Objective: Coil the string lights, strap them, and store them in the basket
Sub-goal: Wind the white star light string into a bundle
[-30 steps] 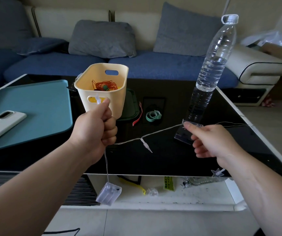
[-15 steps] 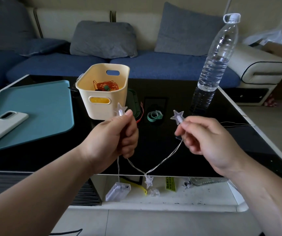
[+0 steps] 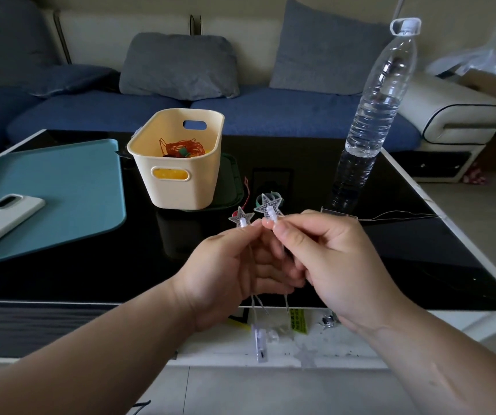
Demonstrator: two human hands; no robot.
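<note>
Teal mat (image 3: 61, 190) lies on the left of the black glass table (image 3: 420, 259), a white phone (image 3: 4, 217) resting on it. Just right of it stands the cream basket (image 3: 180, 187), with an orange wire bundle (image 3: 182, 146) inside. Nearer, the left hand (image 3: 225, 271) pinches one star of the string lights (image 3: 241, 217) between thumb and forefinger. The right hand (image 3: 330, 259) pinches a second star (image 3: 268, 206) just beside it. Wire loops hang below both hands. Further right stands a clear water bottle (image 3: 372, 115).
</note>
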